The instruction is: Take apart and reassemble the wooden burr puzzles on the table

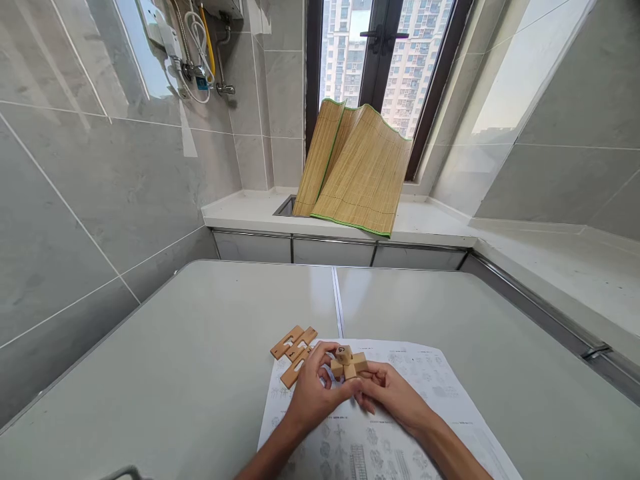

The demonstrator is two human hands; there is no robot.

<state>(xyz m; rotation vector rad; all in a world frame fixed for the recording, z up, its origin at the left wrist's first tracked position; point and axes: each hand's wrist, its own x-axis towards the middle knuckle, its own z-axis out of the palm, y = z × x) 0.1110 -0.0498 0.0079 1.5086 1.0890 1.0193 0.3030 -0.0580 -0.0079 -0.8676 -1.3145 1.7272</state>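
Note:
Between both hands is a small wooden block puzzle (pixel 350 371), made of several light cubes and bars joined together, one marked with a dark character on its face. My left hand (pixel 320 390) curls round its left side, thumb at the front and fingers behind. My right hand (pixel 387 393) pinches it from the lower right; the fingertips are partly hidden. Just beyond my left hand lie several flat wooden pieces (pixel 287 342) with oblong slots and dark numbers. Under the hands spreads a printed instruction sheet (pixel 415 373) with rows of small drawings.
The sheet rests on a pale folding table (pixel 200 373) with a seam running down its middle. Beyond it is a white counter (pixel 240 210), where a bamboo mat (pixel 360 173) leans against the window. Tiled walls stand on both sides, with pipes and cables (pixel 200 53) at upper left.

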